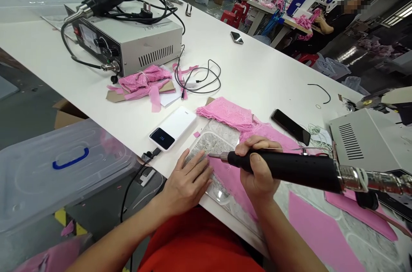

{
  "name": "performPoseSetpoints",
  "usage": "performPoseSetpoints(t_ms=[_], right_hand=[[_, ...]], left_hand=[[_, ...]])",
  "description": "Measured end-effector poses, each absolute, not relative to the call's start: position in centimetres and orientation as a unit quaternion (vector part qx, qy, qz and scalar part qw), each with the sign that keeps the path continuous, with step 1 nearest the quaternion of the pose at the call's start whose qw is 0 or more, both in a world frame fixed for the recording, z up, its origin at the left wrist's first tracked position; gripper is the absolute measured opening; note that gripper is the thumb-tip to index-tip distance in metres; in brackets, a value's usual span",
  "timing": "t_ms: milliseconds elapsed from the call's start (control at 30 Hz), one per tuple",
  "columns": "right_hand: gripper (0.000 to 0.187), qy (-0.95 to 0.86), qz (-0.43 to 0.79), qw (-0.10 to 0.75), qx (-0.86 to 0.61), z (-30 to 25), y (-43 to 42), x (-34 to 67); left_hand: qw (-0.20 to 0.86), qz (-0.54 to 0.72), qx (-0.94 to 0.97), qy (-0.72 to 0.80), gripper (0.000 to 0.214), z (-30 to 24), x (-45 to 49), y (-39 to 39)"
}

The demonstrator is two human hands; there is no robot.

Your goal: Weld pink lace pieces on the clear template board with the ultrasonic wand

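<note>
My right hand is wrapped round a thick black handheld ultrasonic tool, which lies level and points left. Its narrow metal tip is at the edge of a pink fabric piece, close to my left fingertips; whether it touches is unclear. My left hand lies flat, fingers stretched, on a clear moulded plastic sheet under the fabric. Just beyond the tool sits a stack of pink lace pieces. Another pink piece is spread at the lower right.
A white power bank with a cable stands left of the sheet. Behind are a grey control box, a pink lace bundle and a looped cable. A black phone and second grey box are on the right.
</note>
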State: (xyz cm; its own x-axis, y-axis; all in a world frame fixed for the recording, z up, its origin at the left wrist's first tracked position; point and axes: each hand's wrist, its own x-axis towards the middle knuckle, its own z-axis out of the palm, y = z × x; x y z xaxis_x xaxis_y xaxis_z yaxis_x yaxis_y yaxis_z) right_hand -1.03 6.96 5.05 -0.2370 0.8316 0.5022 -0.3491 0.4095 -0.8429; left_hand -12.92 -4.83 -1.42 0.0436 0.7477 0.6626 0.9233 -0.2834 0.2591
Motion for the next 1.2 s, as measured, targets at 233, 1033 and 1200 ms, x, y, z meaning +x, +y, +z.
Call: performPoseSetpoints(t_ms=[233,1033,1200], right_hand=[[0.009,-0.584,0.504,0.600,-0.211,5.5,7.4,-0.3],[0.008,-0.524,0.425,0.678,-0.291,5.4,9.7,5.1],[0.008,-0.528,0.419,0.677,-0.296,5.5,9.8,5.6]], left_hand=[[0.122,-0.364,-0.716,-0.583,0.025,-1.4,-13.2,-4.9],[0.079,-0.353,-0.754,-0.548,0.026,-0.8,-11.9,-3.2],[0.080,-0.357,-0.751,-0.549,0.028,-0.8,-11.9,-3.2]])
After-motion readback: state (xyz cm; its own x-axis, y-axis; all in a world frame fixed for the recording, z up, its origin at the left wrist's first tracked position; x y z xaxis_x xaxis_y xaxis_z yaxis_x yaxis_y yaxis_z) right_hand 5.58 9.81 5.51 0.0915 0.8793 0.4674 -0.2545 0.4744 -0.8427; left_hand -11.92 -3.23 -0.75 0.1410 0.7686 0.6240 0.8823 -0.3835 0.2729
